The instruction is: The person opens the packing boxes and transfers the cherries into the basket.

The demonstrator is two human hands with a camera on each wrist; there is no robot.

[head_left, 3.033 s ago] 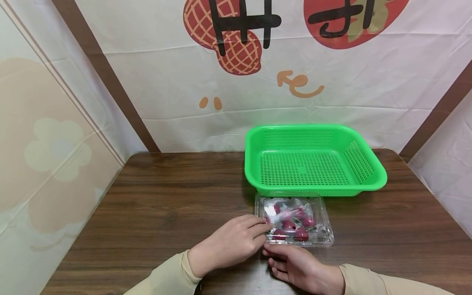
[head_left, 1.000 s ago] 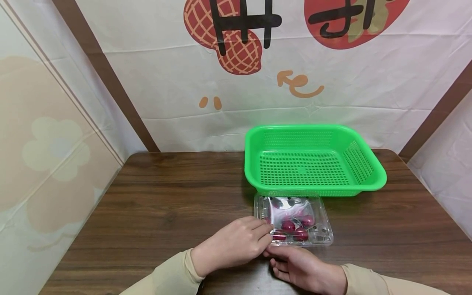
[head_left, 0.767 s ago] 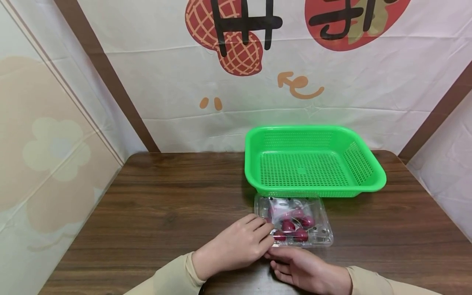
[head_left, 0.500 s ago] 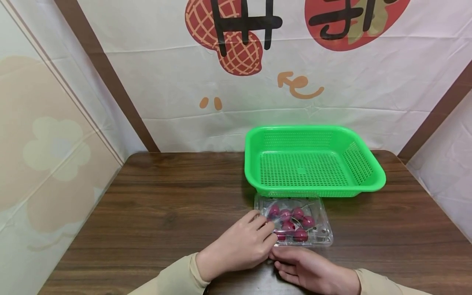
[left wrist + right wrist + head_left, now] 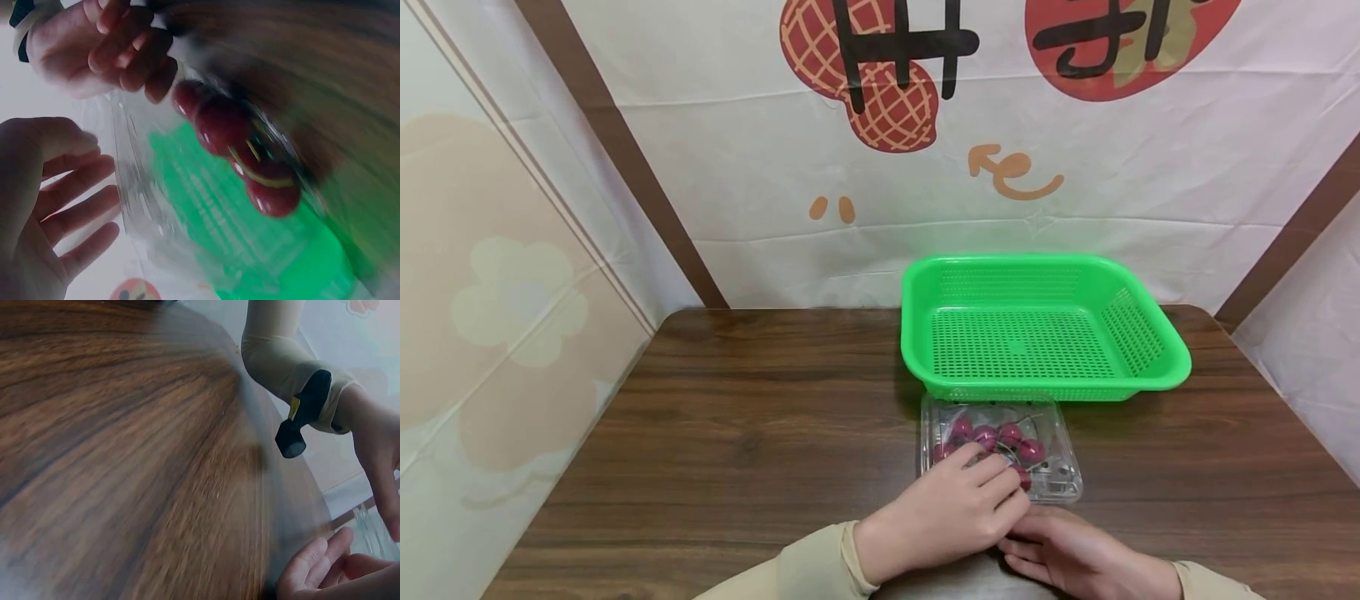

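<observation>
Apparently you were busy with the clear plastic box (image 5: 1067, 490), whose lid (image 5: 1054, 446) looked down over some red cherries (image 5: 1031, 451); the step in hand, I judged, was loosening that lid along the box's near edge. Your left hand (image 5: 951, 510) reached over the near side of the box, its fingers fairly straight in the left wrist view and its thumb free, so that grip seemed closed around nothing. Your right hand (image 5: 1084, 552) sat just this side of the box, fingers loosely bent; the left covered its tips from above, so I could not tell whether its grip pinched the edge. The box lay flat on the table (image 5: 737, 433), and the green basket (image 5: 1172, 367) stood just beyond it, perhaps touching. Your next move probably called for a fingertip under the lid's edge, the other hand steadying the box so its cherries stayed put.
</observation>
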